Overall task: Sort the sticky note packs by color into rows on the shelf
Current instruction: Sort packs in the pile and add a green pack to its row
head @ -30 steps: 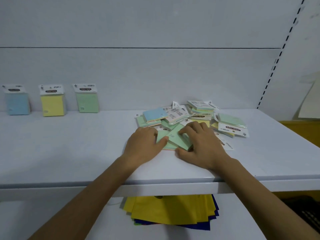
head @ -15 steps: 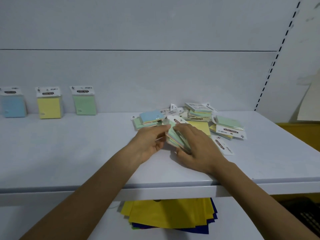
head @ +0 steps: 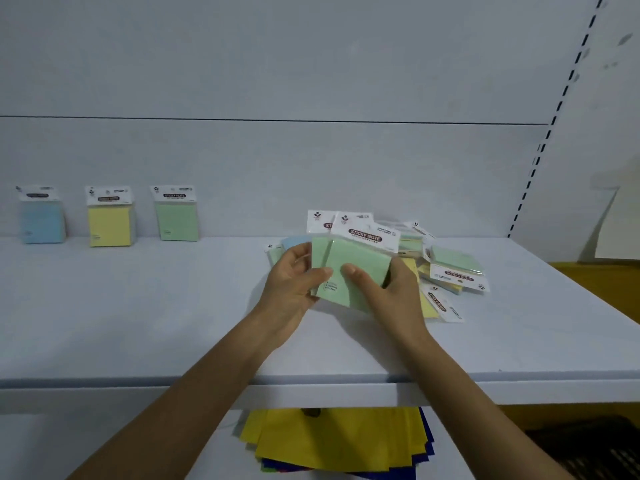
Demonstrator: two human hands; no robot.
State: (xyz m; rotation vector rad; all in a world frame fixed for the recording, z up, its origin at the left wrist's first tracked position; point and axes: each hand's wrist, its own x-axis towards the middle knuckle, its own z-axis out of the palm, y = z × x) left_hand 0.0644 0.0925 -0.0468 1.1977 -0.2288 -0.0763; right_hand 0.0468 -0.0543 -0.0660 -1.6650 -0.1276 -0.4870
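Both hands hold a small stack of green sticky note packs (head: 356,268) upright above the white shelf (head: 138,323), white labels up. My left hand (head: 292,289) grips the stack's left edge, thumb on the front. My right hand (head: 391,292) grips the right side, thumb across the front pack. Behind them lies a loose pile of mixed packs (head: 446,268), green, yellow and blue. Against the back wall at the left stand a blue pack (head: 41,220), a yellow pack (head: 110,225) and a green pack (head: 176,220), each upright and apart.
The shelf's front edge (head: 311,382) runs across below my wrists. Yellow and dark blue paper sheets (head: 339,441) lie on a lower shelf. A slotted upright rail (head: 554,116) rises at the right, with a yellow surface (head: 602,282) beyond the shelf's right end.
The hands gathered green packs that lay flat in front of the pile, lifted them off the shelf and turned them upright with the labels facing me.
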